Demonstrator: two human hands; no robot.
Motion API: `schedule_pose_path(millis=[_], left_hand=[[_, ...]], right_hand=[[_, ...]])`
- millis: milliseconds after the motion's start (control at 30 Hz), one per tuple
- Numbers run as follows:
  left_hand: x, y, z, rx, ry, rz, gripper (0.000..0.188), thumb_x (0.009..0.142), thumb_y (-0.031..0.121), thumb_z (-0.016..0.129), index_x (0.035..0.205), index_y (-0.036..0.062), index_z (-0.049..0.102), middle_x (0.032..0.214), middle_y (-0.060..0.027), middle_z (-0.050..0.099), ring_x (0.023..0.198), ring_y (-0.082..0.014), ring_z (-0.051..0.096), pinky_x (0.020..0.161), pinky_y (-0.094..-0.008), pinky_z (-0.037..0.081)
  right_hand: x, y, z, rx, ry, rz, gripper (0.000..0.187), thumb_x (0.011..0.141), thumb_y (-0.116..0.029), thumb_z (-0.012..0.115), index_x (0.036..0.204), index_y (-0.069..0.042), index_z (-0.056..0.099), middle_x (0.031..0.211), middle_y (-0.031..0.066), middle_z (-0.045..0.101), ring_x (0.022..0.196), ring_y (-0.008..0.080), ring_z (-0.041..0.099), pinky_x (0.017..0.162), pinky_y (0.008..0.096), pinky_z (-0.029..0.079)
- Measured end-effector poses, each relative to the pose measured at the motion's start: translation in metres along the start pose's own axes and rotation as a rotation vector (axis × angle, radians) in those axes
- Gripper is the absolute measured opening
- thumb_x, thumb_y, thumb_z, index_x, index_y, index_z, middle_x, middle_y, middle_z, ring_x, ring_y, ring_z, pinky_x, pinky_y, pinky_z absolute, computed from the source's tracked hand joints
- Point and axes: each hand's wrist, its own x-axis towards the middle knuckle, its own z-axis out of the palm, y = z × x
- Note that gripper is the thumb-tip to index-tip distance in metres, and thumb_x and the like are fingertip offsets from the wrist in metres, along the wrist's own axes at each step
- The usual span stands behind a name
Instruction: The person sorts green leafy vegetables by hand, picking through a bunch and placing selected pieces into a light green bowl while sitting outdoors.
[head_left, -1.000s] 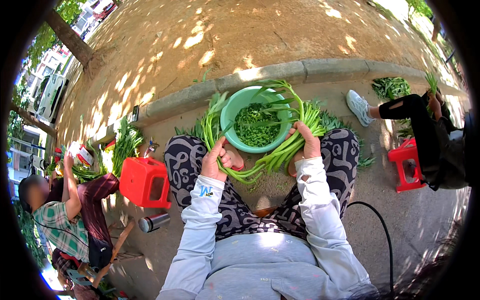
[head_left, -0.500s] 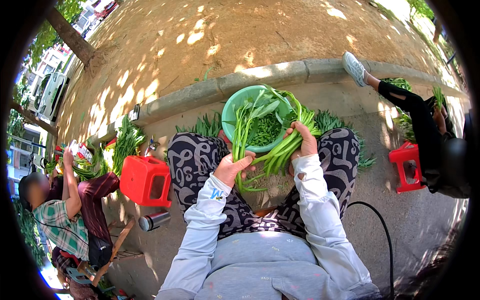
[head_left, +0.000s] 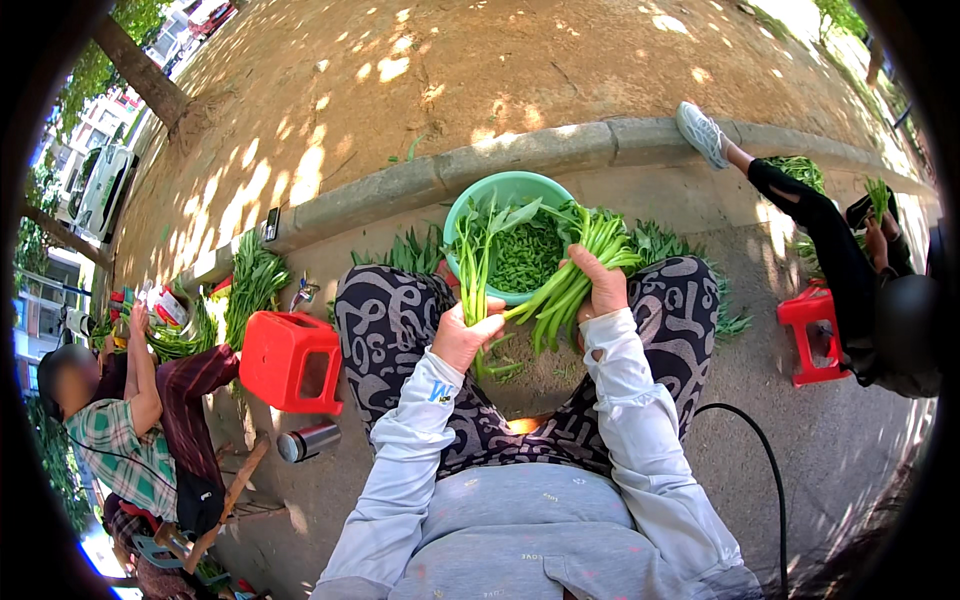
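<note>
The person sits low on the pavement, knees apart in black-and-white patterned trousers, with a round green plastic basin [head_left: 507, 190] on the ground between the knees at twelve o'clock. The basin holds a heap of short cut green pieces.

The left hand [head_left: 463, 338] is closed in a fist around a few long green leafy stalks [head_left: 473, 262], held upright so that their leafy tops rise over the near rim of the basin. The right hand [head_left: 601, 285], at about one o'clock, is wrapped tight around a thick bundle of green stems [head_left: 573, 275]; the bundle slants, its cut ends pointing down toward the left hand and its upper end lying over the basin's right rim. The two hands are near each other but apart.

More loose greens lie on the ground behind the knees, beside a grey concrete kerb [head_left: 520, 152]. At nine o'clock stands a red plastic stool [head_left: 290, 362], with a steel flask [head_left: 308, 441] lying just below it. Another person in a checked shirt crouches at eight o'clock beside more greens. At three o'clock a person in black sits by a second red stool [head_left: 815, 335].
</note>
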Motion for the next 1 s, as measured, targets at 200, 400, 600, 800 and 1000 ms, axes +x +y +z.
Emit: schedule_pose_path(millis=[200,400,600,800,1000], left_hand=[[-0.002,-0.002,0.004,0.062,-0.022,0.095,0.026,0.082,0.008,0.058,0.107,-0.0015,0.055,0.082,-0.0072,0.064,0.068,-0.0105,0.06,0.053,-0.0198,0.043],[0.003,-0.015,0.003,0.047,-0.001,0.184,0.023,0.08,0.003,0.058,0.103,-0.0017,0.055,0.083,-0.0078,0.063,0.066,-0.0108,0.06,0.054,-0.0209,0.046],[0.004,-0.013,0.003,0.026,0.025,0.117,0.021,0.078,-0.001,0.056,0.099,-0.0002,0.054,0.08,-0.0081,0.062,0.064,-0.0123,0.059,0.054,-0.0228,0.048],[0.007,-0.018,0.001,-0.042,0.085,0.057,0.022,0.076,-0.004,0.053,0.098,0.0005,0.052,0.08,-0.0087,0.061,0.063,-0.0137,0.059,0.054,-0.0243,0.05],[0.007,-0.018,0.0,-0.1,0.151,0.011,0.02,0.08,-0.004,0.053,0.099,-0.0002,0.051,0.089,-0.01,0.059,0.073,-0.0184,0.063,0.06,-0.0269,0.053]], right_hand=[[-0.002,-0.004,0.0,0.023,0.057,0.069,0.023,0.077,-0.011,0.065,0.094,0.001,0.057,0.07,0.0107,0.06,0.06,0.0203,0.058,0.055,0.032,0.049],[0.0,-0.003,-0.002,0.052,0.047,0.069,0.02,0.074,-0.01,0.065,0.09,0.001,0.059,0.068,0.0099,0.06,0.058,0.0186,0.057,0.053,0.0292,0.048],[0.001,-0.001,-0.004,0.044,0.021,0.06,0.019,0.073,-0.008,0.062,0.089,0.002,0.059,0.066,0.0093,0.059,0.056,0.0183,0.056,0.053,0.0282,0.047],[-0.002,0.003,0.0,0.017,-0.028,0.042,0.018,0.074,-0.007,0.06,0.09,0.001,0.058,0.067,0.0084,0.057,0.059,0.0189,0.056,0.056,0.03,0.048],[-0.003,0.007,0.001,-0.026,-0.028,0.045,0.018,0.074,-0.006,0.059,0.09,0.001,0.057,0.068,0.0088,0.057,0.058,0.0188,0.056,0.056,0.03,0.048]])
